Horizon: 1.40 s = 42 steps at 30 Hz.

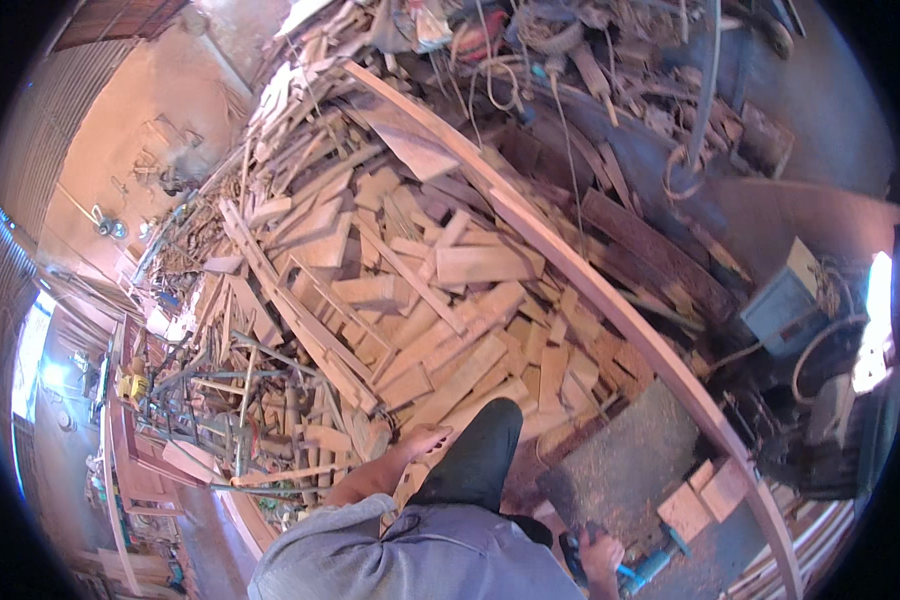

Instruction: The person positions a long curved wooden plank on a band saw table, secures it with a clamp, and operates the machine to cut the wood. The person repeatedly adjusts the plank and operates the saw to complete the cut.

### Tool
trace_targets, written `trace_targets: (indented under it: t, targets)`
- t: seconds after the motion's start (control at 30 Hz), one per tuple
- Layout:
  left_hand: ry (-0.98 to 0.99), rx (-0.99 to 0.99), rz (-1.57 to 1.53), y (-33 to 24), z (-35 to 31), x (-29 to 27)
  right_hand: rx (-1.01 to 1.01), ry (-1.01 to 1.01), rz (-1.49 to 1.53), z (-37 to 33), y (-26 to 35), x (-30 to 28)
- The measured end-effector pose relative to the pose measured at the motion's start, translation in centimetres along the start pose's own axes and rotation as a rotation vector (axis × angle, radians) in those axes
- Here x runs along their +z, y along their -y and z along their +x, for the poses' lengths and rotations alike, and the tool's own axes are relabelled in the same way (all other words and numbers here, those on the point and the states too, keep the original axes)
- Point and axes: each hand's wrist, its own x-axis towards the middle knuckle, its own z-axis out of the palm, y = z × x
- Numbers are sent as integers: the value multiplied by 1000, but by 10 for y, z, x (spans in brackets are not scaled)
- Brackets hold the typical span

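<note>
My left hand (428, 440) hangs beside my dark-trousered knee (480, 450), just over the pile of wood offcuts (450, 330). Its fingers are loosely bent and apart, with nothing seen in them. Low on the right, my right hand (602, 553) is closed at the edge of a dark worktop (625, 460). A black part (572, 556) lies against its left side and a teal tool (652, 570) against its right. Whether these are one thing is unclear. Near the tool are several wood blocks (695, 505).
A long curved wooden board (610, 295) crosses from the upper middle to the lower right. Jumbled timber and sticks (270, 400) cover the left side. A blue-grey box (785, 300) stands at right, with cables near it. Hanging cords (570, 140) and a metal pole (708, 80) show above.
</note>
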Motion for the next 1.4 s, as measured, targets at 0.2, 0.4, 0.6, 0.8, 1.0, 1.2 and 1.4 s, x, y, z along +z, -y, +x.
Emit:
trace_targets:
  t: [0.2,0.4,0.6,0.8,1.0,1.2,1.4]
  targets:
    - [-195,26,-488,-53,48,-61,-386,-401,132,46,27,-34]
    - [-132,281,-699,-204,190,-132,-710,-965,124,188,137,-138]
    - [-83,517,-661,-409,335,-177,-552,-584,138,356,198,-206]
    - [-212,476,-790,-535,406,-183,-275,-635,15,389,205,-176]
    - [-147,711,-666,-600,406,-158,-216,-619,-49,389,207,-175]
    - [-345,639,-57,-640,411,-123,-277,-634,-12,387,213,-181]
    - [-400,782,-69,-572,390,-99,-225,-596,-34,385,206,-180]
